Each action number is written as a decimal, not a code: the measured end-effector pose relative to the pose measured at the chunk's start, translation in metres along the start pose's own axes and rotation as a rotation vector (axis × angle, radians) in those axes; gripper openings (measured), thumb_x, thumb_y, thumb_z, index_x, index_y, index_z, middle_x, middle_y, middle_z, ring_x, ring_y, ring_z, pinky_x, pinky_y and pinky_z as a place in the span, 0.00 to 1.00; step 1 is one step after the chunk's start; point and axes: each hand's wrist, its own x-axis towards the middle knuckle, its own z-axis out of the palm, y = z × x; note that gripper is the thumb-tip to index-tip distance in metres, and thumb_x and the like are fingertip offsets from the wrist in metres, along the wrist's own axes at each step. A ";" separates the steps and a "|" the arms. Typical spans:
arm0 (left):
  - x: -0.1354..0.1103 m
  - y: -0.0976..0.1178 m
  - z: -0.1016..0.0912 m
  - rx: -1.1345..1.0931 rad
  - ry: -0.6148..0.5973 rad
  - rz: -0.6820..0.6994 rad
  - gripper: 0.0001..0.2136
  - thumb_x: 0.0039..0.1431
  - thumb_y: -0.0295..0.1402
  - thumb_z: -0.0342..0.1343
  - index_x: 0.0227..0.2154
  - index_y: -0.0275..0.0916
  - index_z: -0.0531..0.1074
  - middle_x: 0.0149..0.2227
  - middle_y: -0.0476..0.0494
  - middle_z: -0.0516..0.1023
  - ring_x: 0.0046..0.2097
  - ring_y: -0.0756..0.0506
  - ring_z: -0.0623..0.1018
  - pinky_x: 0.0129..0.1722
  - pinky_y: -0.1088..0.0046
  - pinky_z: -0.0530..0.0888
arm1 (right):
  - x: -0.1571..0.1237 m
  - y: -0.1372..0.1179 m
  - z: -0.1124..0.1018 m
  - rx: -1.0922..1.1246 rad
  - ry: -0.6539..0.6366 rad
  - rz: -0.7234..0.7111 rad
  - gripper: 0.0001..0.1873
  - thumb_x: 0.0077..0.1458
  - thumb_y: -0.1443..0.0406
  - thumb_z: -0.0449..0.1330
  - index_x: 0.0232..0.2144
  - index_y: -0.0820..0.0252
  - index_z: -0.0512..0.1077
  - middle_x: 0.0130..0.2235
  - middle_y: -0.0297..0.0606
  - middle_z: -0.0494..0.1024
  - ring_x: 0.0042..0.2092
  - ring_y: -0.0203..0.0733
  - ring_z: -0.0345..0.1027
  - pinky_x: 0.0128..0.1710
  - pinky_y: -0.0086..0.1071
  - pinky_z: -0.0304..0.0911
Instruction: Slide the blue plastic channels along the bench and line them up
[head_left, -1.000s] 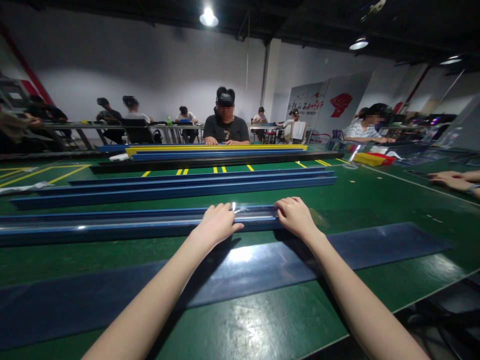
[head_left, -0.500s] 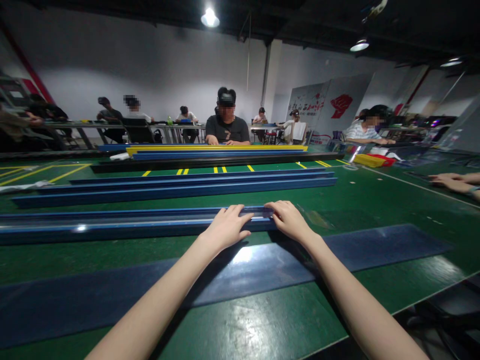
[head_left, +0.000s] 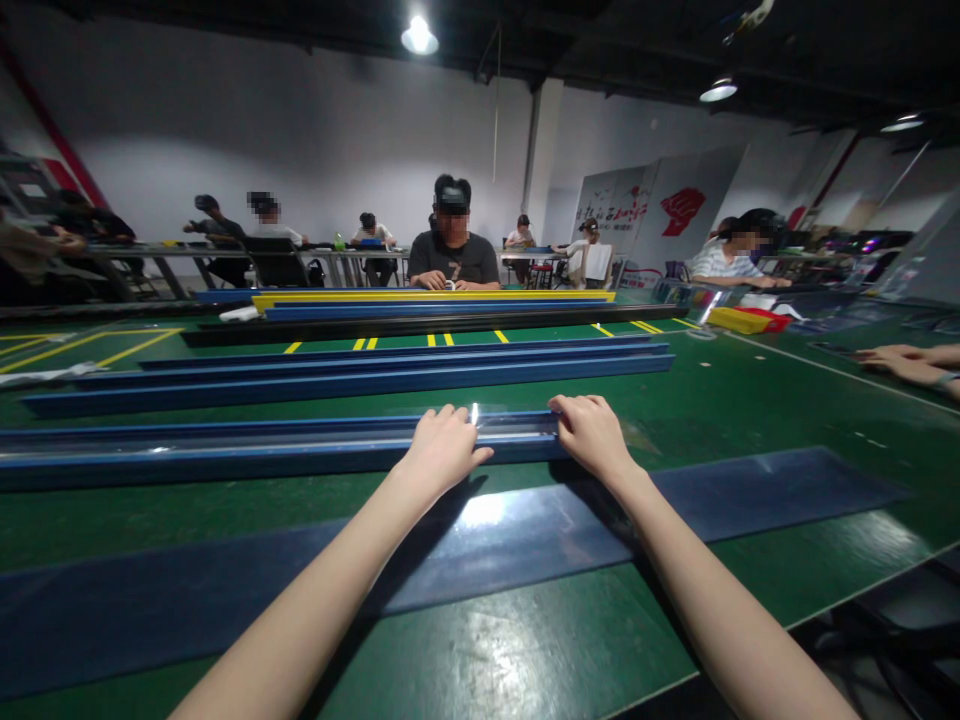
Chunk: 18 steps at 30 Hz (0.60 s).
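A long blue rail (head_left: 225, 450) lies across the green table (head_left: 525, 640) in front of me, wrapped in shiny clear film. My left hand (head_left: 442, 450) rests on top of the rail near its right end, fingers curled over it. At the rail's right end sits my right hand (head_left: 592, 433), with its fingers closed round the end. A flat dark blue strip (head_left: 750, 490) lies on the table under my forearms, nearer to me than the rail.
More blue rails (head_left: 360, 375) lie parallel farther back, with a yellow-and-blue stack (head_left: 435, 300) behind them. A person in a dark shirt (head_left: 452, 255) sits opposite. Another person's hands (head_left: 911, 365) rest at the right edge. A yellow and red tray (head_left: 746, 318) stands at the back right.
My hands drew together along the rail half a second ago, and have now moved apart again. My right hand is back at the rail's end. The rail stays put.
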 end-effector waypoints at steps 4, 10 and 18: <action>0.000 0.000 -0.002 0.022 -0.007 -0.022 0.16 0.55 0.42 0.49 0.33 0.34 0.73 0.38 0.38 0.73 0.43 0.40 0.70 0.40 0.66 0.66 | 0.000 0.000 0.001 -0.001 -0.009 0.023 0.12 0.48 0.71 0.48 0.33 0.60 0.69 0.33 0.39 0.76 0.36 0.39 0.66 0.40 0.31 0.48; 0.000 0.001 0.004 -0.020 0.039 0.036 0.15 0.54 0.41 0.50 0.38 0.36 0.71 0.41 0.38 0.71 0.44 0.40 0.69 0.41 0.65 0.67 | 0.000 -0.002 0.001 0.056 -0.008 -0.020 0.12 0.48 0.72 0.48 0.33 0.60 0.69 0.32 0.39 0.76 0.35 0.39 0.66 0.41 0.31 0.48; 0.002 0.003 0.011 -0.134 0.031 0.179 0.22 0.53 0.40 0.52 0.52 0.44 0.61 0.54 0.38 0.61 0.53 0.40 0.63 0.49 0.63 0.63 | -0.001 -0.007 0.001 0.188 -0.043 -0.172 0.13 0.48 0.73 0.48 0.34 0.59 0.69 0.34 0.38 0.75 0.38 0.39 0.63 0.38 0.29 0.50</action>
